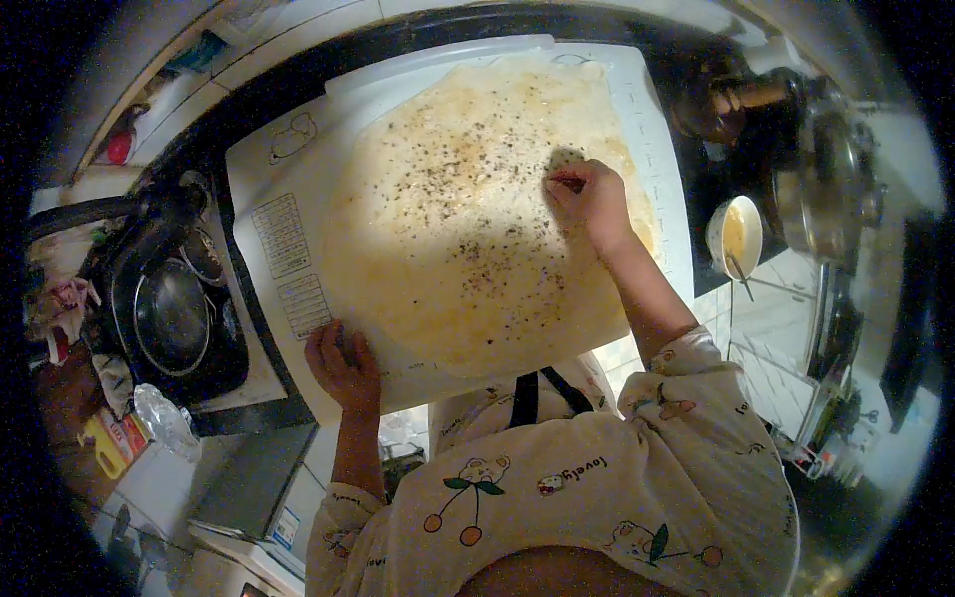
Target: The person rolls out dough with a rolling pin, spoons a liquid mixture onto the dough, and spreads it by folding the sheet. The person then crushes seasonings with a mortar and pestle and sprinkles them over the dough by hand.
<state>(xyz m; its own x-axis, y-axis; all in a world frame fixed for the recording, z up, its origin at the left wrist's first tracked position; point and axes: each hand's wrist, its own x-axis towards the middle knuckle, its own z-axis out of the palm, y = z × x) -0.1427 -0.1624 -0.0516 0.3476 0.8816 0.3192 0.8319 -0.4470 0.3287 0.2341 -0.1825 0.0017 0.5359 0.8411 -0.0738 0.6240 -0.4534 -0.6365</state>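
A large, thin sheet of dough (398,289) lies spread on a white mat (256,179) with printed tables. Dark specks are scattered over its middle and upper part. Above the dough's right side is my right hand (594,202), its fingertips pinched together; whatever is between them is too small to make out. My left hand (343,366) rests at the mat's lower left edge, fingers apart and holding nothing.
To the right stands a bowl (735,236) of yellow liquid with a utensil in it. A metal pot (831,189) is beyond it. At the left are a black sink-like basin with a round pan (172,316) and a crumpled foil-like piece (164,418).
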